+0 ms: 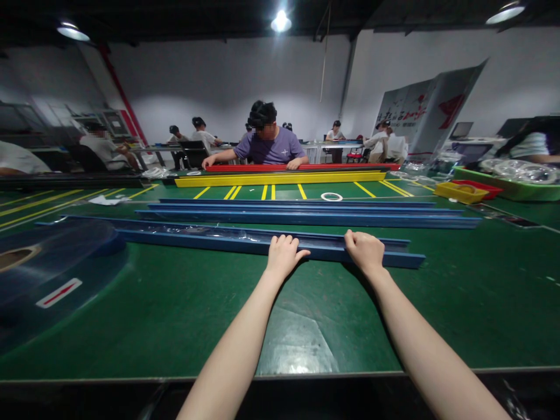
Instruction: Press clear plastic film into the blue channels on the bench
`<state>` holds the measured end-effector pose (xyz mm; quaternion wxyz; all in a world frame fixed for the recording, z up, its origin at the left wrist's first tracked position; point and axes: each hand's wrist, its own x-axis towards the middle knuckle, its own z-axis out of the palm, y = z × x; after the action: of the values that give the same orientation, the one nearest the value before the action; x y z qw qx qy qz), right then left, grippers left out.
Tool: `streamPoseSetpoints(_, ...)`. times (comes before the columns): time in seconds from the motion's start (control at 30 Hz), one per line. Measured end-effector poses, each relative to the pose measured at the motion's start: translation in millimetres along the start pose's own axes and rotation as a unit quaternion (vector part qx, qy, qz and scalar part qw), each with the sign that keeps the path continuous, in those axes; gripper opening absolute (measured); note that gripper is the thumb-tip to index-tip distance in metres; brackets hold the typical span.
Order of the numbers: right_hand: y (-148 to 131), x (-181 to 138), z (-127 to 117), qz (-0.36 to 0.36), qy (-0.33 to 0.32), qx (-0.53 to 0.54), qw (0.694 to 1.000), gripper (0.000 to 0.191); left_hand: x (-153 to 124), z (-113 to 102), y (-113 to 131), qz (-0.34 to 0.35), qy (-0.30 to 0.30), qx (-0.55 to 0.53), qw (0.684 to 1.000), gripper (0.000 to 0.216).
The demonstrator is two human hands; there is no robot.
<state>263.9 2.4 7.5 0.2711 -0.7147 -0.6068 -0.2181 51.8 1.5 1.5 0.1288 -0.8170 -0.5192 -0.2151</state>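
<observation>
A long blue channel strip (227, 240) lies across the green table in front of me, with shiny clear film (196, 231) along its trough. My left hand (283, 255) is closed over its near wall, fingers curled into the trough and thumb pointing right. Farther right, near the strip's right end, my right hand (366, 252) is bent into a fist over the same wall. Whether any film is pinched under those fingers is hidden. Just beyond, more blue channel strips (306, 217) lie side by side, apart from my hands.
At left, a large roll of clear film (87, 274) covers the strip's left part. Yellow (280, 178) and red (306, 167) strips lie before a co-worker (273, 143) opposite. A white ring (331, 197), a yellow tray (459, 192) and a green bin (525, 186) stand farther back.
</observation>
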Motion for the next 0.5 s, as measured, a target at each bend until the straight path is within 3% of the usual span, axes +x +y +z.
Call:
streamPoseSetpoints(0.2, -18, -5, 3, -0.094, 0.042, 0.029, 0.994, 0.042, 0, 1, 0, 0.002, 0.004, 0.004, 1.0, 0.042)
streamPoseSetpoints(0.5, -18, -7, 5, -0.113, 0.07, 0.045, 0.99, 0.043, 0, 3, 0, 0.004, 0.007, 0.004, 1.0, 0.041)
